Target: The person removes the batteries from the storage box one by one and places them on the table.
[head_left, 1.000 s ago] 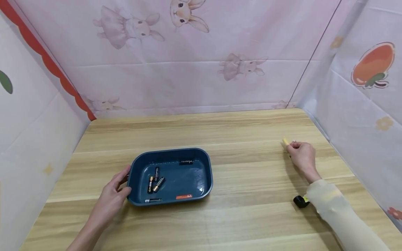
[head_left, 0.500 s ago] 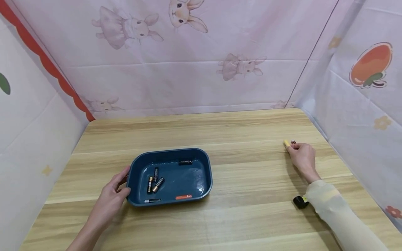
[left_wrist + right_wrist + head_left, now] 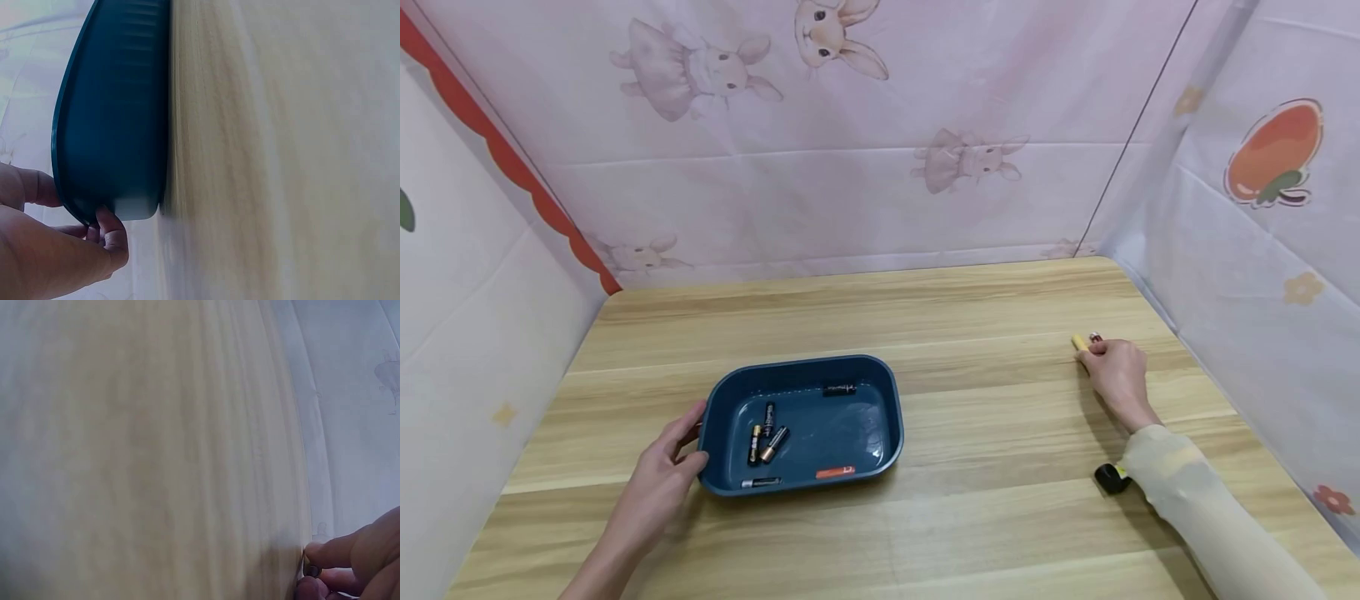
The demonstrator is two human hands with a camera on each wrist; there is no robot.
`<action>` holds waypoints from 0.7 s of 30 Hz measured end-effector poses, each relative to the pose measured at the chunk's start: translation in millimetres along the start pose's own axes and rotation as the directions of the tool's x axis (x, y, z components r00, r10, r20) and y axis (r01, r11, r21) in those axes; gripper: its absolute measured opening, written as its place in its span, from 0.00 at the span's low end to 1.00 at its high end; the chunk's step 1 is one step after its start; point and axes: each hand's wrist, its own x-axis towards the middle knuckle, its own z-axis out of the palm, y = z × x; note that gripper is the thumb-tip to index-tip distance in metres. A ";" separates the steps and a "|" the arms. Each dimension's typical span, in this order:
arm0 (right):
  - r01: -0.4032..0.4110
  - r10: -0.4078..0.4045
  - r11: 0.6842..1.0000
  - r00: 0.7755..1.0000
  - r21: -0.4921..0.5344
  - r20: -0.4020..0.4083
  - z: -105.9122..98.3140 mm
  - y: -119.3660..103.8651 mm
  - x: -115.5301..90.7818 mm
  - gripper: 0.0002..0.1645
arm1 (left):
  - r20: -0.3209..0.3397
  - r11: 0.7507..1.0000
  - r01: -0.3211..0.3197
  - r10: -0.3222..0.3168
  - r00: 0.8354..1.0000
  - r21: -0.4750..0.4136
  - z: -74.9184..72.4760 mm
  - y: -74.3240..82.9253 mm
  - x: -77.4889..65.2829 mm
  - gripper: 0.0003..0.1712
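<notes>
My left hand (image 3: 658, 475) grips the near-left end of a dark blue plastic tray (image 3: 891, 417); in the left wrist view its fingers curl at the rim and outer wall of the tray (image 3: 112, 112). Inside lie several batteries, among them an orange one (image 3: 835, 472), a black one (image 3: 839, 389) and a gold-and-black one (image 3: 755, 446). Far to the right, my right hand (image 3: 1118, 379) pinches a yellow battery-like cylinder (image 3: 1079, 342) low over the table. A small red-and-silver end (image 3: 1096, 337) shows beside its fingertips, the rest hidden. In the right wrist view a dark-ended small piece (image 3: 314, 571) sits between the fingers.
A black object with a yellow-green part (image 3: 1111, 478) lies by the right sleeve, partly covered by it. The wooden table (image 3: 985, 517) is bounded by printed cloth walls behind and on both sides.
The head view has shifted slightly. A little more of the red-and-silver end shows beside my right fingertips. My left hand and the tray keep their places.
</notes>
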 end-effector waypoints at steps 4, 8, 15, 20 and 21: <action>0.007 -0.007 1.000 1.000 -0.003 0.003 0.7 -0.3 -0.5 0.15 | 0.005 1.000 0.002 -0.002 1.000 -0.002 -0.6 -0.1 0.6 0.43; 0.020 -0.020 1.000 1.000 -0.004 0.006 2.2 -0.1 1.0 0.15 | 0.007 1.000 0.001 -0.001 1.000 -0.010 -1.8 -1.7 0.5 0.43; 0.045 -0.045 0.999 0.999 0.011 -0.016 1.5 0.6 1.9 0.14 | 0.019 1.000 0.008 -0.008 1.000 -0.024 -2.5 -2.6 0.6 0.43; 0.038 -0.037 0.999 0.999 0.018 -0.016 -0.1 1.3 0.6 0.15 | 0.025 1.000 0.020 -0.019 1.000 -0.023 -2.0 -1.1 1.8 0.43; 0.030 -0.030 0.999 0.999 0.021 -0.017 -0.2 1.7 0.3 0.15 | 0.025 1.000 0.021 -0.021 0.999 -0.021 -1.9 -0.9 1.9 0.43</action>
